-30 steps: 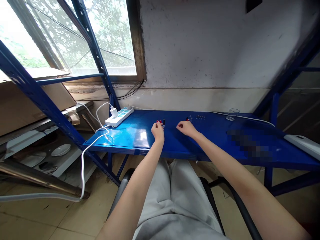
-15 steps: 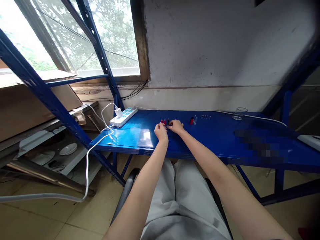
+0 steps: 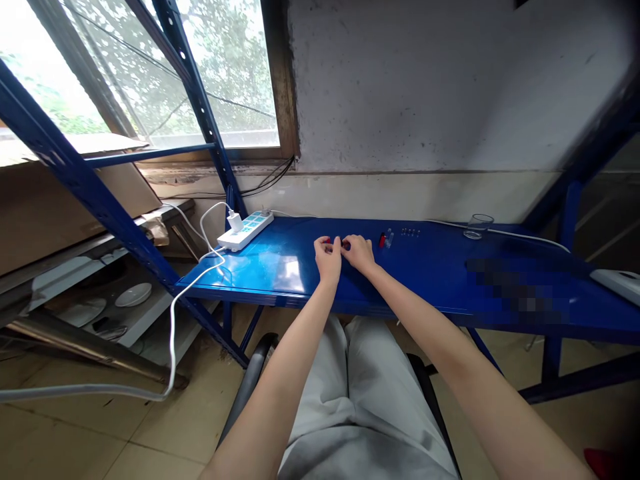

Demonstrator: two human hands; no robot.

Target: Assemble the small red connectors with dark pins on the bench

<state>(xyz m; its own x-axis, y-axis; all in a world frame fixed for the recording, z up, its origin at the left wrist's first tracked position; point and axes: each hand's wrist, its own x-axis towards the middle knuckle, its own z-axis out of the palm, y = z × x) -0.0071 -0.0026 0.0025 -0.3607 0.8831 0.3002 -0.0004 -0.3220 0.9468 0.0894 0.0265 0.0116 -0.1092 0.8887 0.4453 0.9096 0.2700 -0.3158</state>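
Observation:
Over the blue tabletop (image 3: 260, 267), my two hands come together with their fingertips almost touching. My left hand (image 3: 328, 260) is closed in a pinch; what sits in its fingers is too small to make out. Opposite it, my right hand (image 3: 359, 252) has its fingers pinched too, and whatever they grip is hidden. A bit of a small red piece (image 3: 327, 241) shows just behind my left fingers. Right of my right hand lie another small red piece (image 3: 382, 240) and some small clear pieces (image 3: 389, 238). Several tiny shiny bits (image 3: 411, 233) sit in rows farther right.
A white power strip (image 3: 245, 231) with a plug and white cable (image 3: 173, 333) occupies the table's left end. Toward the back right stands a clear glass (image 3: 477, 227). A blurred dark patch (image 3: 523, 290) and a white object (image 3: 617, 283) are at the right.
My hands have drawn together, the left shifting slightly right. The small black piece and most of the red pieces seen between them before are now out of sight.

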